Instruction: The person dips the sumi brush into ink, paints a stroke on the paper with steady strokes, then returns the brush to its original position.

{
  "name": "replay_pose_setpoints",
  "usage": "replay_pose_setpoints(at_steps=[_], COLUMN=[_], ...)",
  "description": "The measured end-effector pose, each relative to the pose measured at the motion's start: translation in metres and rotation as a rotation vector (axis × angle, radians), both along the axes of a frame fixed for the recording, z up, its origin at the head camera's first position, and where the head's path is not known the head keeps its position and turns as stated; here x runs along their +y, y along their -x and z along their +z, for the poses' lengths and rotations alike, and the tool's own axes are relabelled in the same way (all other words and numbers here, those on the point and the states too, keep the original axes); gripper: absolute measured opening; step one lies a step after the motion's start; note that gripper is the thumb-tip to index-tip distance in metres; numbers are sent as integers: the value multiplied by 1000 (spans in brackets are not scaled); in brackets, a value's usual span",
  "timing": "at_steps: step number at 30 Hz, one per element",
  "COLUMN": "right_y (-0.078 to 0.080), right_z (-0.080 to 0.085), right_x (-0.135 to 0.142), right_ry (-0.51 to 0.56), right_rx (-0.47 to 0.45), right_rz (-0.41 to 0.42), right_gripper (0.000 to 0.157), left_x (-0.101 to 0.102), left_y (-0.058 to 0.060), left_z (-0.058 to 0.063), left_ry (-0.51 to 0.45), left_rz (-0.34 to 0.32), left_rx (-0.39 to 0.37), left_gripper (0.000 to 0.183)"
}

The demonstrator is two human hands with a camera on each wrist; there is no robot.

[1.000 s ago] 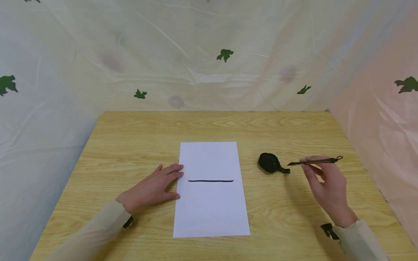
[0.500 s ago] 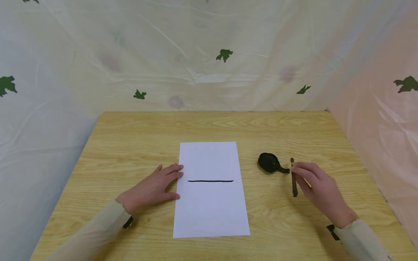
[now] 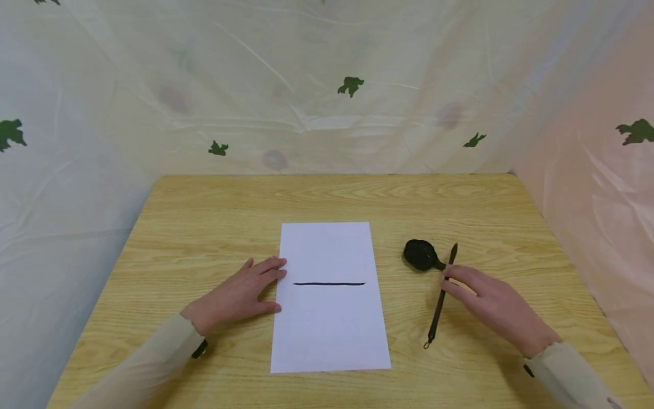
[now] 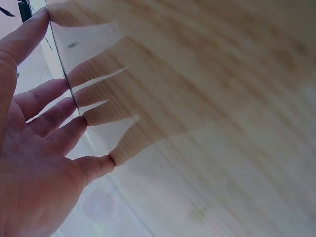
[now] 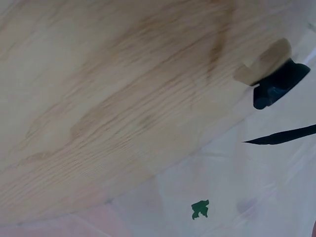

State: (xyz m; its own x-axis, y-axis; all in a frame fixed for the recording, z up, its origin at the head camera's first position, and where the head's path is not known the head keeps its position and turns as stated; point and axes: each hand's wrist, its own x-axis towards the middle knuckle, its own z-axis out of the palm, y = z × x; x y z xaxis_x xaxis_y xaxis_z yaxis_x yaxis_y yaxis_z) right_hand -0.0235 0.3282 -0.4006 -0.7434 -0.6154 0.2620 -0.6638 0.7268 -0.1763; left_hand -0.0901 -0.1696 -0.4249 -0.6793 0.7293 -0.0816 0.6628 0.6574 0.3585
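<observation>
My right hand [image 3: 498, 304] pinches a dark writing brush [image 3: 437, 315] between thumb and fingers. Its pointed bristle end faces the far side and its loop end faces me. Beside it lies a small black dish [image 3: 420, 255] with a short handle, whose end is hidden by the brush and fingers. In the right wrist view the brush [image 5: 279, 137] shows its black tip apart from the dish [image 5: 280, 84]. My left hand [image 3: 237, 296] rests with spread fingers on the left edge of a white sheet of paper [image 3: 329, 335]. A black horizontal stroke [image 3: 329, 283] crosses the sheet.
The wooden table [image 3: 214, 210] carries the sheet at its middle and the dish to the right. Pale hanging sheeting [image 3: 286, 85] with green leaf shapes stands behind the table and at both sides.
The brush has turned in my right hand from lying sideways to tip pointing away from me. That hand has moved left, close to the dish handle. My left hand stays put.
</observation>
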Motion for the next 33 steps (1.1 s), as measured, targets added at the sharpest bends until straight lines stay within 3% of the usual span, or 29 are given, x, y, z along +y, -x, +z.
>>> replay_pose_setpoints(at_steps=[1, 2, 3, 4, 13, 20, 33], right_y=[1, 2, 2, 2, 0, 5, 13], right_z=[-4, -6, -9, -11, -24, -28, -29], right_x=[2, 3, 5, 7, 15, 19, 27], right_ry=[-32, -50, -77, -86, -215, -201, -297], right_rx=[136, 166, 270, 286, 283, 301, 335], right_rz=[90, 113, 191, 211, 290, 348, 387], right_gripper=[46, 47, 50, 50, 52, 51, 54], left_x=[0, 0, 0, 0, -1, -1, -1], left_y=[0, 0, 0, 0, 0, -1, -1], left_z=[0, 0, 0, 0, -1, 1, 1], left_ry=[1, 1, 2, 2, 4, -4, -8], left_rz=[0, 0, 0, -1, 0, 2, 4], left_rx=[1, 0, 0, 0, 3, 0, -5], left_gripper=[72, 72, 72, 72, 71, 71, 71])
